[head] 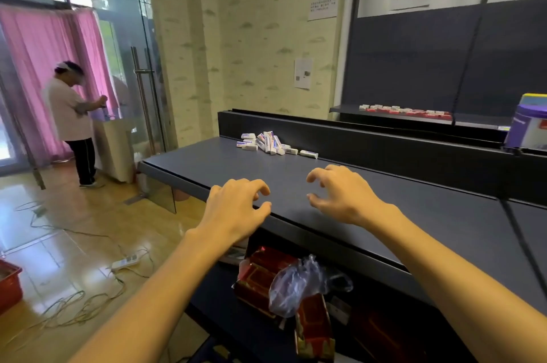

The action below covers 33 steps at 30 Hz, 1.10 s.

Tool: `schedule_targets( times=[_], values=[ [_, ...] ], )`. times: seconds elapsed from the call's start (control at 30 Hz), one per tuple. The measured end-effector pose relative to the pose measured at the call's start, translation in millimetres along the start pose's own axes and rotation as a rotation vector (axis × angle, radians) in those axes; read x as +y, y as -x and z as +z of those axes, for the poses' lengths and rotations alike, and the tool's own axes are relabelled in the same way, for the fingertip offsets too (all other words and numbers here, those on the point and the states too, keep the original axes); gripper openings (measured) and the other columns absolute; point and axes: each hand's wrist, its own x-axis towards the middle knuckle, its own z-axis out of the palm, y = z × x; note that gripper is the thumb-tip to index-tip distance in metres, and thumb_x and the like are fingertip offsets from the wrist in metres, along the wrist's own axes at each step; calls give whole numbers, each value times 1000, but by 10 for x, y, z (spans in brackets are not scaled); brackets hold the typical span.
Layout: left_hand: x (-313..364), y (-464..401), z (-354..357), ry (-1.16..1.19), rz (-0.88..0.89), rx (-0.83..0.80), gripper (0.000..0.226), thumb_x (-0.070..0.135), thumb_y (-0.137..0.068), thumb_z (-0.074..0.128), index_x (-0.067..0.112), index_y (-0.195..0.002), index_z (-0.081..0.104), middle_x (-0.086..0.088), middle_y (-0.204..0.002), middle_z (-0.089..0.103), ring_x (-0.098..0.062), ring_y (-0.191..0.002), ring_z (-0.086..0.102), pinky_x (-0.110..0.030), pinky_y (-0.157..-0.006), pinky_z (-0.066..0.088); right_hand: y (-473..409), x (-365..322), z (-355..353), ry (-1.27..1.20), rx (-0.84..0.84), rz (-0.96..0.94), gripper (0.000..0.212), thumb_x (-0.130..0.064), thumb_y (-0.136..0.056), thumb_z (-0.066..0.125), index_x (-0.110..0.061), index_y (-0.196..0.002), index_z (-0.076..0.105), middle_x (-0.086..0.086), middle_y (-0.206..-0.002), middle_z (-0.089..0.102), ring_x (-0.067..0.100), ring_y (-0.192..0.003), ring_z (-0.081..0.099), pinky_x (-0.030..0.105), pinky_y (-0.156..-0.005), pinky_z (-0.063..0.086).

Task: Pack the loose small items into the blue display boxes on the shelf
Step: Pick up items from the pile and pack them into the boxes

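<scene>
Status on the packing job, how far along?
Done: nothing visibly packed. In hand: nothing; left hand and right hand hover empty, fingers loosely curled, above the dark shelf. Left: the whole pile of small white items lies loose at the shelf's back. A blue-purple box stands far right.

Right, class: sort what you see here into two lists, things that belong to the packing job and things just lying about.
Belongs to the job:
- loose small items piled on the dark shelf
- blue display box at the right edge
- left hand and right hand, both empty

Just lying about:
- plastic bag
- red packets
- power strip on the floor
</scene>
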Motion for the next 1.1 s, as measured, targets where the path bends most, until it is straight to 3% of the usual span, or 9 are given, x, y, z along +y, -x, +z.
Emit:
schedule_targets(
  times=[0.4, 0.67, 1.1],
  values=[
    [-1797, -871, -137, 58, 140, -72, 25, 44, -90, 54, 33, -112, 60, 10, -105, 65, -9, -96, 57, -36, -91, 47, -1068, -1032, 471, 60, 40, 219, 39, -40, -93, 51, -25, -129, 49, 2, -122, 55, 24, -114, 50, 36, -91, 41],
    [-2106, -1337, 159, 99, 244, -162, 25, 44, -91, 53, 33, -114, 58, 11, -107, 64, -10, -100, 57, -36, -94, 43, -1160, -926, 593, 104, 73, 383, 39, -38, -94, 50, -26, -130, 47, 1, -116, 58, 23, -108, 54, 35, -88, 43],
    [-2413, -2230, 587, 99, 251, -172, 25, 42, -92, 52, 33, -114, 58, 10, -109, 63, -10, -100, 56, -35, -94, 41, -1957, -501, 859, 98, 141, 422, 36, -35, -91, 54, -26, -126, 51, -2, -107, 59, 22, -102, 55, 34, -83, 45]
  ],
)
